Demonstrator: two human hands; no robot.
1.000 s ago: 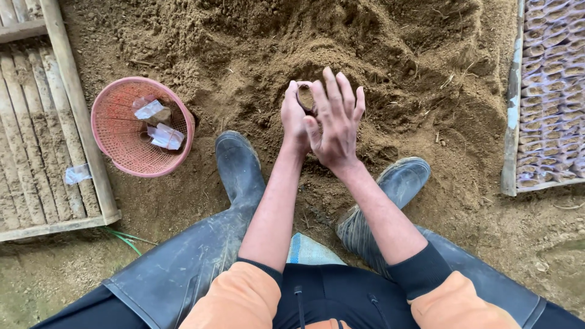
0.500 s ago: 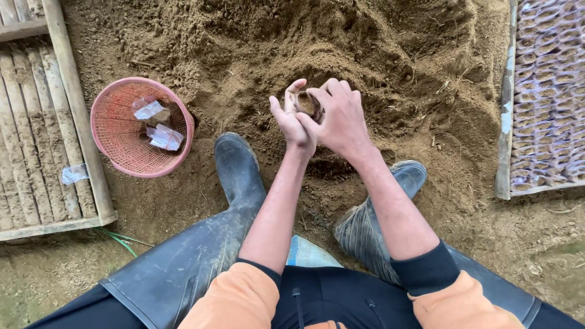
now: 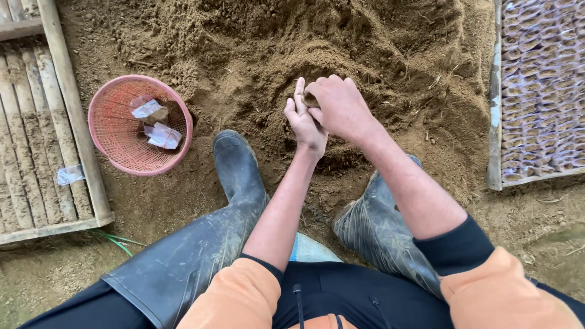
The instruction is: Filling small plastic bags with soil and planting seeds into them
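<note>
Soil-filled bag (image 3: 309, 100) between boots (image 3: 237, 167), basket (image 3: 109, 143) nearby

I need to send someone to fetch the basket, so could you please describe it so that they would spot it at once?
Start at the big mound of loose brown soil. At its left foot, beside the slatted bamboo rack, sits the pink basket. It is round, made of open plastic mesh, and holds a few crumpled clear plastic bags; nothing else there is pink.
</note>
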